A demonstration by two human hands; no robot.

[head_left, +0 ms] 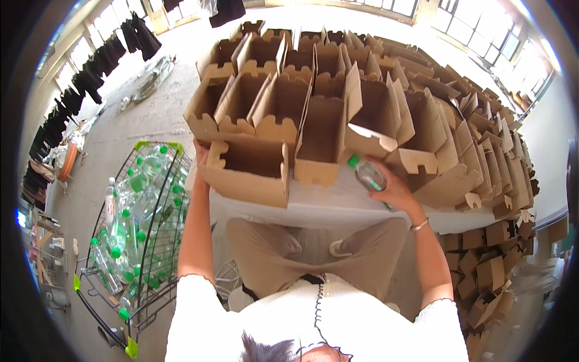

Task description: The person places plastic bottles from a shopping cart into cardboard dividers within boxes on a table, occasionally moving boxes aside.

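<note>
Right hand closed around a clear plastic bottle with a green cap, held tilted, cap toward the upper left, just above the near edge of the table and right beside the open cardboard boxes. Left hand gripping the far left corner of the nearest open cardboard box, fingers mostly hidden behind the flap, the box sitting at the table's near edge and partly overhanging it.

White-topped table, almost wholly covered: rows of upright open cardboard boxes standing close together, flaps raised, interiors empty as far as can be seen. To the right, a dense heap of folded cardboard boxes spilling off the table's end, with more stacked down on the floor beside the right forearm. Pale concrete floor, bright with daylight from large windows along the far right wall and more windows on the left. Dark garments hanging in a row along the left wall.

Left of the seated legs, a wire cart with green corners, filled with clear plastic bottles with green caps, lying jumbled at all angles. One white bottle standing upright at the cart's left edge.
</note>
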